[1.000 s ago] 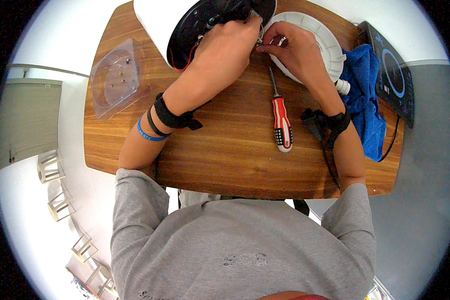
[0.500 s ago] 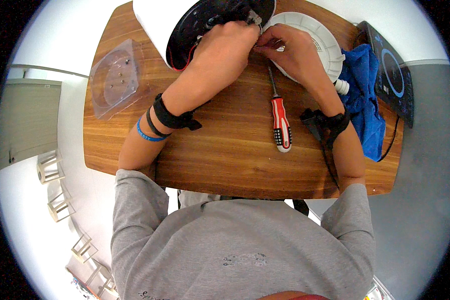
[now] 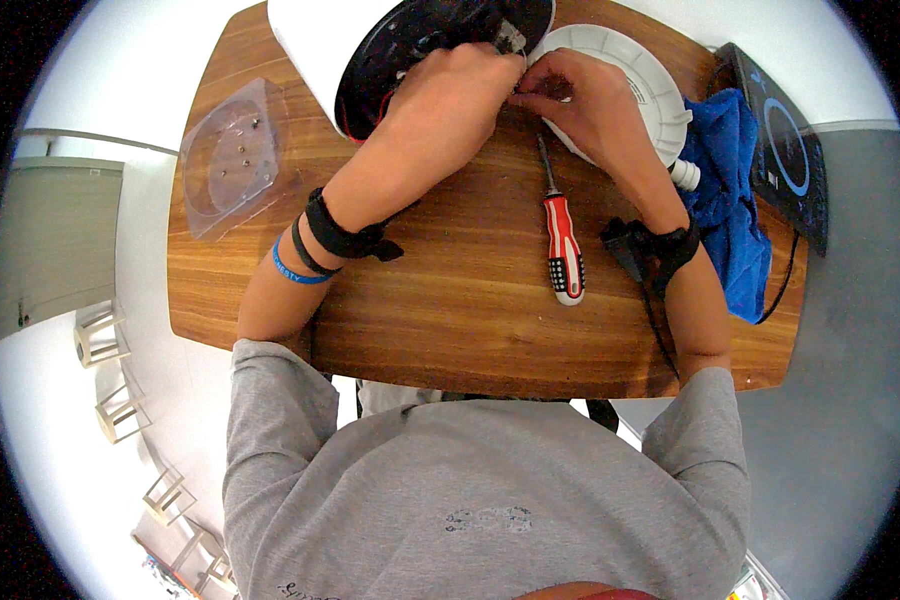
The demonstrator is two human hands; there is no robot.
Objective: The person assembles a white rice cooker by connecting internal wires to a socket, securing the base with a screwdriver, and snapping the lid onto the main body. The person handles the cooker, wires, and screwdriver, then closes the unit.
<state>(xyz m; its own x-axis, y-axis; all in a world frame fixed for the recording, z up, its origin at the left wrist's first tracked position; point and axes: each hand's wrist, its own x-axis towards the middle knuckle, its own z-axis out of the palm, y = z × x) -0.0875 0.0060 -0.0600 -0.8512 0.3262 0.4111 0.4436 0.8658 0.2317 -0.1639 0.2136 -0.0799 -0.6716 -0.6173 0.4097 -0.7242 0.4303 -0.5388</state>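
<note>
A white appliance (image 3: 305,45) lies tipped at the far side of the table, its black underside (image 3: 400,50) turned toward me. My left hand (image 3: 450,100) is closed at the lower right of that underside; its fingertips are hidden behind the hand. A red wire (image 3: 345,115) shows left of it. Beside it, my right hand (image 3: 590,105) pinches thumb and forefinger at the appliance's edge, on something too small to name. Below lies a red, white and black screwdriver (image 3: 564,245). A round white plastic cover (image 3: 662,110) lies partly behind my right hand.
At the left is a clear plastic tray (image 3: 205,190) with several small screws (image 3: 243,150). To the right lie a white ribbed plastic piece (image 3: 685,175), a crumpled blue cloth (image 3: 725,200) and a flat black panel with a blue ring (image 3: 790,150). A dark cable (image 3: 785,280) runs near the right edge.
The appliance has shifted very slightly to the right, and less of the red wire shows. Both hands stay at nearly the same place, with small finger movements.
</note>
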